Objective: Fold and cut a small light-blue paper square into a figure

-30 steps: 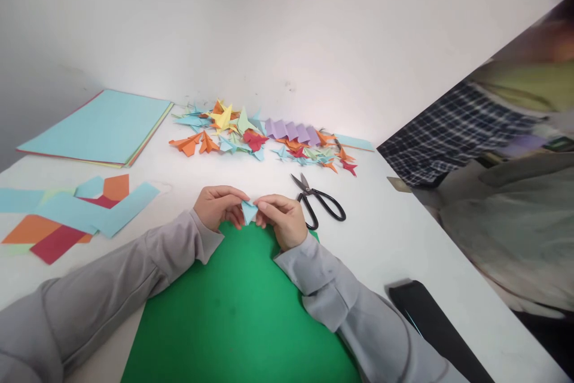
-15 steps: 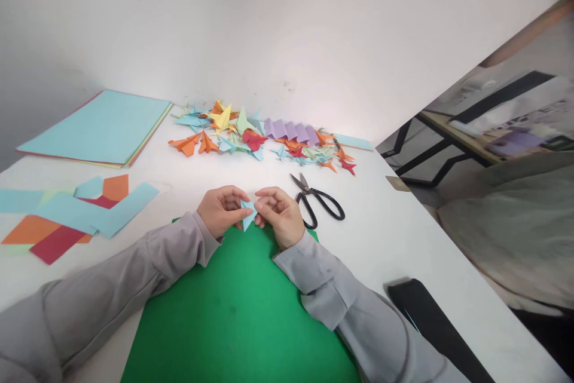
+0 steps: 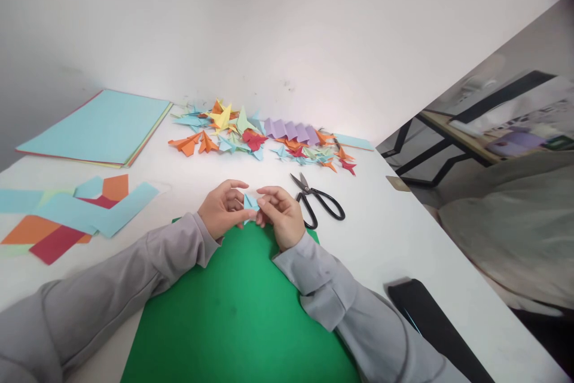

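A small piece of folded light blue paper point(image 3: 251, 202) is pinched between my two hands, above the far edge of a green sheet point(image 3: 237, 305). My left hand point(image 3: 224, 208) grips its lower left part, thumb in front and the index finger raised clear. On the other side my right hand point(image 3: 282, 214) pinches the paper's right edge with thumb and fingertips. Parts of the paper are hidden behind the fingers. Black-handled scissors point(image 3: 309, 192) lie with blades apart, just right of my right hand.
Folded paper shapes point(image 3: 224, 120) in several colours line the wall, beside a purple pleated strip point(image 3: 290, 131). Far left is a stack of coloured sheets point(image 3: 98, 126); nearer lie loose cut paper pieces point(image 3: 72, 213). A long black object point(image 3: 430, 323) rests at the right.
The blue paper has been turned in my fingers, from a downward-pointing shape to a squarer one. My left index finger has lifted off it. Everything else stays put.
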Tool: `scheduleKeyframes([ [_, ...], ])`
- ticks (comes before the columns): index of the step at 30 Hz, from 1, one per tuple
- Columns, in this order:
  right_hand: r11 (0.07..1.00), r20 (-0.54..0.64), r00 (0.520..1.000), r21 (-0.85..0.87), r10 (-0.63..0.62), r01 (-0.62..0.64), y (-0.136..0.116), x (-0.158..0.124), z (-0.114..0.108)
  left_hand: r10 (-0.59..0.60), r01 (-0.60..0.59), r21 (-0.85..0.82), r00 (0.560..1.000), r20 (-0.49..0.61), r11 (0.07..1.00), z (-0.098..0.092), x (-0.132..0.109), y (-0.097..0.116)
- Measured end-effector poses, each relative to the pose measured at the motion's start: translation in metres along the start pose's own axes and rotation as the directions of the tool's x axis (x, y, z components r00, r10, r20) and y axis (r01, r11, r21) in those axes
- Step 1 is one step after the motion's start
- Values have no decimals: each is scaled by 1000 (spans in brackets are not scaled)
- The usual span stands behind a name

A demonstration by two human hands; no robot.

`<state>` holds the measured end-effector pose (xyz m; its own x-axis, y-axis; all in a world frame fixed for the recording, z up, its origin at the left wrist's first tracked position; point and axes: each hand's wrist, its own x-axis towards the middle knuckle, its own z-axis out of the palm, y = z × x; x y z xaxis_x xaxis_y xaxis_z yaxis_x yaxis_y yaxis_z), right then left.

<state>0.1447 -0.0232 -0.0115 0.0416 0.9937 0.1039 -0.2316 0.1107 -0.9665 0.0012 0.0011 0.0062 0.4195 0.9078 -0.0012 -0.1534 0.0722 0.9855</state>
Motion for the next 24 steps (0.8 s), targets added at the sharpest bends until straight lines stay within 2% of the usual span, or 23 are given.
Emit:
scheduleKeyframes([
  [5,995,-5,998,74,68,-67,1,2,0,23,-26,-51,997,-68,998,1,1,-1],
  [7,993,5,997,85,78,-78,1,3,-1,12,-16,-67,998,-64,998,-1,3,-2],
  [11,998,37,997,31,60,-61,2,3,-1,-36,40,-83,998,50,996,-6,5,-1],
  [14,999,123,992,-33,36,-32,0,1,-1,-65,81,-91,985,163,993,-7,3,2],
  [17,998,196,981,-60,13,-1,-1,0,-1,-37,57,-74,970,242,996,-6,1,3],
  [20,999,160,987,-48,-8,16,-1,0,0,-18,30,-47,971,238,998,-5,1,3],
  [24,999,76,997,-35,3,-1,1,1,1,-49,58,-44,981,187,997,-6,1,1],
])
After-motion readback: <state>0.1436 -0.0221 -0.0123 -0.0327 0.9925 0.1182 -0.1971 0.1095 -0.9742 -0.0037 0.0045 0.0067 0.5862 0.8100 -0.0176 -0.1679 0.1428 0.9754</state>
